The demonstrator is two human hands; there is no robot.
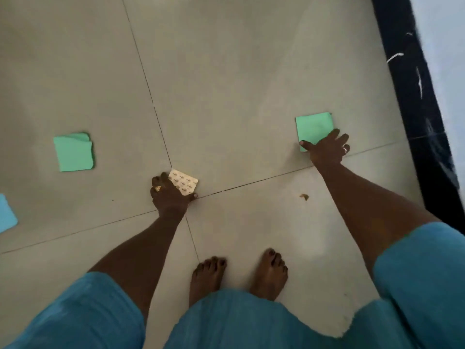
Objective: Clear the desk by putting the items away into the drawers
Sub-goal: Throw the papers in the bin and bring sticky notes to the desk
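I look straight down at a grey tiled floor. My left hand grips a pale blister pack of pills lying on the tiles, fingers curled over its near edge. My right hand reaches out with spread fingers and lies on the lower corner of a green pad of sticky notes on the floor. A second green pad lies at the left, apart from both hands. No desk or drawer is in view.
A light blue pad shows at the left edge. A black marble skirting runs along the right wall. A small brown scrap lies on the tile. My bare feet stand below the hands.
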